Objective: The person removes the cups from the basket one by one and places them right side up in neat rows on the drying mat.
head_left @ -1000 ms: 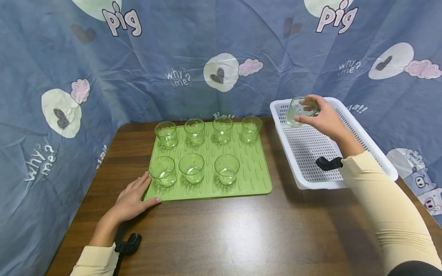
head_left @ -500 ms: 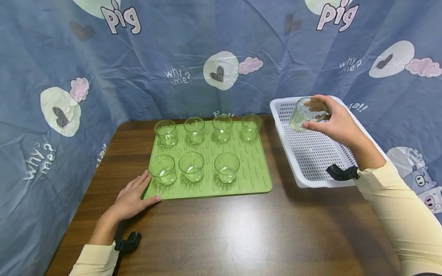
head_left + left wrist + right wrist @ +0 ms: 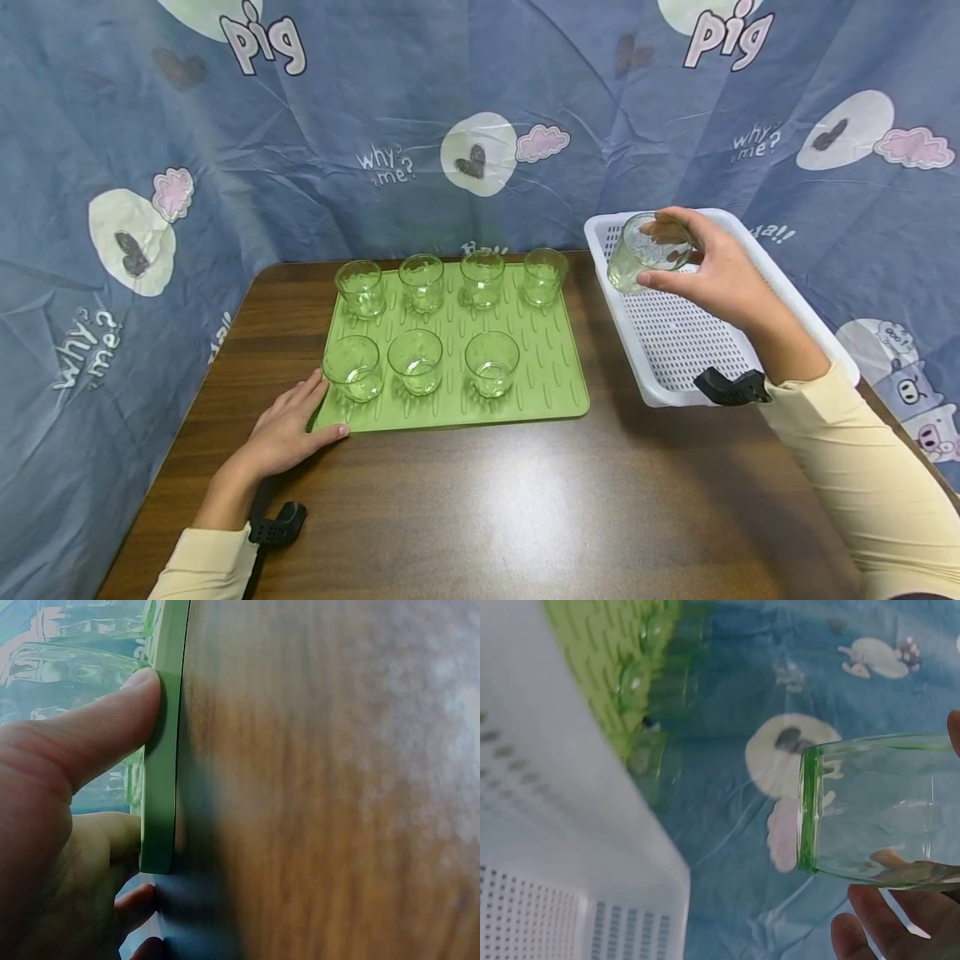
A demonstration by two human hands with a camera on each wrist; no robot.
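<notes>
My right hand (image 3: 712, 265) holds a clear glass cup (image 3: 637, 254) by its upper part, thumb on the near side and fingers behind. The cup is tilted and raised over the left side of a white plastic basket (image 3: 645, 367). In the right wrist view the glass cup (image 3: 885, 810) shows its thick greenish base. My left hand (image 3: 285, 433) rests at the near left corner of a green ridged mat (image 3: 555, 367). Its thumb (image 3: 112, 724) lies on the mat's edge, the other fingers along the side. Nearest to it stands a glass cup (image 3: 354, 371).
Several more glass cups stand upright in two rows on the mat, such as one at the back right (image 3: 543, 279) and one in front (image 3: 492, 367). A brown wooden table (image 3: 465, 508) lies beneath. Behind it hangs a blue printed cloth (image 3: 315, 200).
My right hand lifts the cup slightly, swings right over the basket, then comes back left, with the cup more tilted now. The left hand stays at the mat's corner.
</notes>
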